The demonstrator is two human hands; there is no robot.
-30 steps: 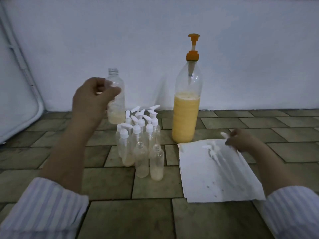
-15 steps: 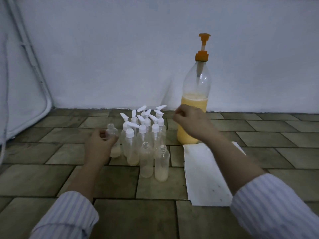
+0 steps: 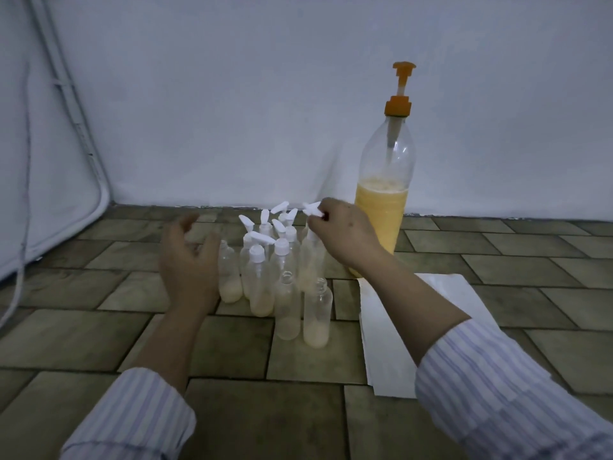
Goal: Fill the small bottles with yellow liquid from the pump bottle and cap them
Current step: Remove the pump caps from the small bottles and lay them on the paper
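A cluster of small clear bottles [image 3: 262, 277] stands on the tiled floor, each with a little yellowish liquid at the bottom. Several wear white pump caps; three stand uncapped: two at the front [image 3: 317, 313] and one at the left [image 3: 229, 273]. My left hand [image 3: 189, 263] hovers just left of that left bottle, fingers spread and holding nothing. My right hand [image 3: 345, 230] pinches a white pump cap [image 3: 311, 209] above the right side of the cluster; its tube hangs down, blurred. The tall pump bottle [image 3: 384, 180], orange-topped and about half full of yellow liquid, stands behind my right hand.
A white paper sheet [image 3: 391, 333] lies on the floor right of the bottles, partly under my right forearm. A blue-white wall [image 3: 232, 94] rises close behind. A white rounded frame with a cable [image 3: 83, 144] leans at the left.
My left hand set its uncapped bottle down at the left of the cluster and let go, fingers now spread. My right hand brought a white pump cap from the paper to above the bottles.
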